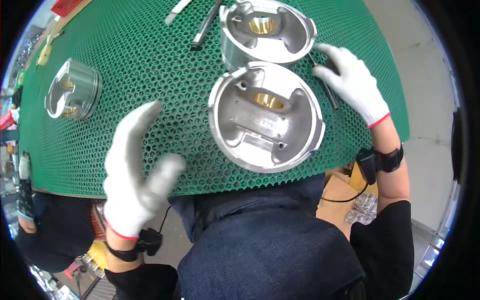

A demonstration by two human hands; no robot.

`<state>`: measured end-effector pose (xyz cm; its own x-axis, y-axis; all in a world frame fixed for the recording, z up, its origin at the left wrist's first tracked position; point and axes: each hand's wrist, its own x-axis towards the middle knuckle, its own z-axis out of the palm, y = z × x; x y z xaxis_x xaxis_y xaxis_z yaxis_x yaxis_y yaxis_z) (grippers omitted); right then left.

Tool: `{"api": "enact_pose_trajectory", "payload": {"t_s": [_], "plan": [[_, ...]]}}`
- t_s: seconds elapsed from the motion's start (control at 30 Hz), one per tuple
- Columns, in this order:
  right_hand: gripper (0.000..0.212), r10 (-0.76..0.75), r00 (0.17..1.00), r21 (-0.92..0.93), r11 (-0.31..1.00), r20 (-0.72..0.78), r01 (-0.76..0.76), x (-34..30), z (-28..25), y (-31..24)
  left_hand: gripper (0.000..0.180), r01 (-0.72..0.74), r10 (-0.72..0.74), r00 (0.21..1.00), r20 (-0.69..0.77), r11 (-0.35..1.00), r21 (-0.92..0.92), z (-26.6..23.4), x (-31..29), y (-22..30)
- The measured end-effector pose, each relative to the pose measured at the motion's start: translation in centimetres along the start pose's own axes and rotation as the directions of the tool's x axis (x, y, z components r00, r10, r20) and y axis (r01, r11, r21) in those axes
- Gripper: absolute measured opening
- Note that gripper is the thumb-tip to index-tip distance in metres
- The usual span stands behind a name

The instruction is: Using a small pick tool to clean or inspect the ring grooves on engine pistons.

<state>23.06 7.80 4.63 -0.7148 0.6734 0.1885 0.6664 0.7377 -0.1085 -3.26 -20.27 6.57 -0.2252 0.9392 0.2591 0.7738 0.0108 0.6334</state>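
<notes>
A large silver piston lies on the green perforated mat with its hollow underside up, showing a brass-coloured pin bore. Right behind it, seemingly touching, sits a second piston, also hollow side up. My left hand, in a white glove with a red cuff edge, hovers left of the nearer piston, thumb and fingers apart, holding nothing. On the other side my gloved right hand has its thumb and forefinger spread beside the far piston's rim. A thin dark-handled tool lies just under its thumb; whether they touch I cannot tell.
A third piston lies on its side at the left of the mat. Behind are a black marker-like pen, a pale flat strip and a yellow-handled tool. Another person's arm shows at the far left.
</notes>
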Motion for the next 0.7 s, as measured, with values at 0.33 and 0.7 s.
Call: {"api": "enact_pose_trajectory", "payload": {"t_s": [0.33, 0.7], "plan": [[0.038, -0.146, 0.925, 0.255, 0.936, -0.351, 0.244, -3.7, 1.4, 2.8, 0.085, -0.178, 0.310, 0.869, -0.386, 0.924, 0.340, 6.0, 3.2, -0.7], [0.041, 0.025, 0.941, 0.941, 0.019, 0.339, -0.339, -13.2, -3.0, -5.9, 0.045, -0.435, 0.435, 0.893, 0.110, 0.779, 0.451, 3.6, 5.3, 9.6]]}}
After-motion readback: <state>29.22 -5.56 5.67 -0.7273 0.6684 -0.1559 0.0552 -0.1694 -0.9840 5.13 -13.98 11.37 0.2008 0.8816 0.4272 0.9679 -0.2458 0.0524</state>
